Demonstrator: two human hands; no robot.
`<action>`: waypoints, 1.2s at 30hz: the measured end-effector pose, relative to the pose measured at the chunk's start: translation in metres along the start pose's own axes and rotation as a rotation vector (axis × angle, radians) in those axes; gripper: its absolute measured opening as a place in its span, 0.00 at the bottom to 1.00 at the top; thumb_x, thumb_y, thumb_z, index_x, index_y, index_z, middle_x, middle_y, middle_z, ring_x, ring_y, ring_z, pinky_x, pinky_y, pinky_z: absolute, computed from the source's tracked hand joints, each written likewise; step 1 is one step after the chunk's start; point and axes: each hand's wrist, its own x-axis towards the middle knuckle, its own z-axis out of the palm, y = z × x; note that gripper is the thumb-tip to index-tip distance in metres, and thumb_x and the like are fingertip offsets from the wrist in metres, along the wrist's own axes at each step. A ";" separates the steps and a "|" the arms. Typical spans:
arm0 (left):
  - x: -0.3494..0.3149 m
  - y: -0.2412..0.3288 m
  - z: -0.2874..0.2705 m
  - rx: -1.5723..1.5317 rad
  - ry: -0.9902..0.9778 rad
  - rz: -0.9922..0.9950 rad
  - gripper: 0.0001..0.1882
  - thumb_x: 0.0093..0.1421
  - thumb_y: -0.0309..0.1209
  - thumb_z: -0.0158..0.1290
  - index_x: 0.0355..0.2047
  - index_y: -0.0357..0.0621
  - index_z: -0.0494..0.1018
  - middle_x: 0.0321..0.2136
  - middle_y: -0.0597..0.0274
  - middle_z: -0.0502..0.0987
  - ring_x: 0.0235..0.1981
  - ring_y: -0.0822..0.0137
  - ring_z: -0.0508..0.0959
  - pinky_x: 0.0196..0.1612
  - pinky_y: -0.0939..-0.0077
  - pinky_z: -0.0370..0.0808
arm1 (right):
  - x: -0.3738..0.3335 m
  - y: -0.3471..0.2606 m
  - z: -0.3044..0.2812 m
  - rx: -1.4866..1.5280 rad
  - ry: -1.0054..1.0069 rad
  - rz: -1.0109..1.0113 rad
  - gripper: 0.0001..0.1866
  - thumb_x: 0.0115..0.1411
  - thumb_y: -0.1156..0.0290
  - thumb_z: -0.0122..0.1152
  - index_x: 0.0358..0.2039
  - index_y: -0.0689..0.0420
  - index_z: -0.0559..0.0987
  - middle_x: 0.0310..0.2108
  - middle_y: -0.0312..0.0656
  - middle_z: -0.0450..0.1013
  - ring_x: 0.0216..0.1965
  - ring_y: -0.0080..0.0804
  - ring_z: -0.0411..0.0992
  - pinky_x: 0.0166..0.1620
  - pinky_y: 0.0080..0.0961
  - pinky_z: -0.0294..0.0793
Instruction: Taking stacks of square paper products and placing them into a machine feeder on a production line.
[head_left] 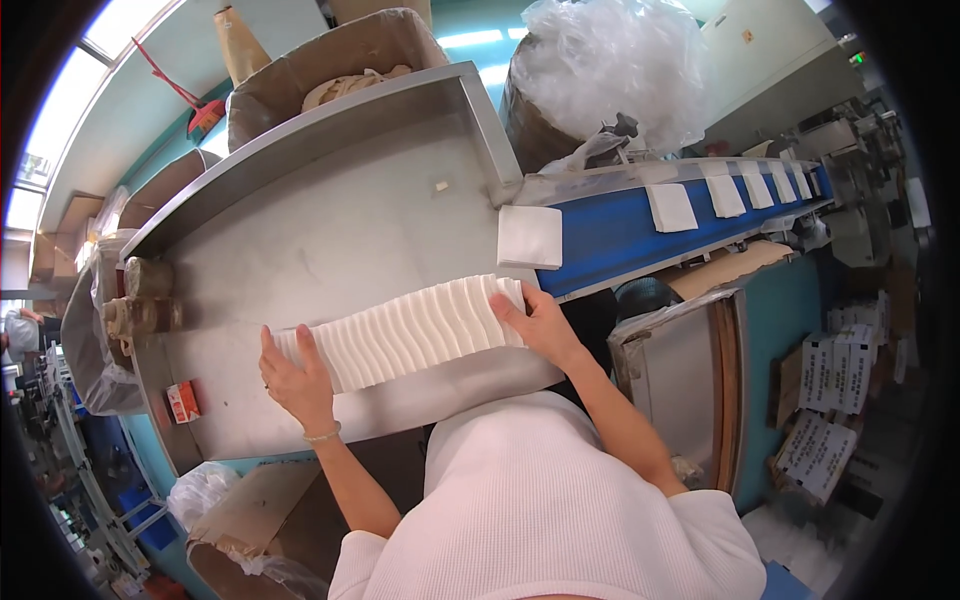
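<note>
A long row of white folded paper napkins stands on edge, pressed together, on a metal work table. My left hand grips the left end of the row, thumb and fingers spread around it. At the other end, my right hand clasps the last napkins, its thumb on the near side. Just beyond the right hand, a separate stack of white napkins sits where the table meets a blue conveyor belt. Parts of the fingers are hidden behind the row.
Several napkin stacks lie spaced along the belt to the right. A raised metal rim borders the table's far side. Brown tape rolls and a small red box are at the left. An open carton stands below the near edge.
</note>
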 end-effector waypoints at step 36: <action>-0.011 0.010 -0.006 -0.109 -0.087 0.090 0.39 0.62 0.52 0.54 0.62 0.34 0.60 0.49 0.35 0.70 0.51 0.40 0.71 0.53 0.51 0.68 | -0.007 0.019 -0.019 0.537 0.172 0.284 0.19 0.66 0.66 0.55 0.54 0.61 0.73 0.45 0.40 0.75 0.44 0.27 0.75 0.46 0.27 0.76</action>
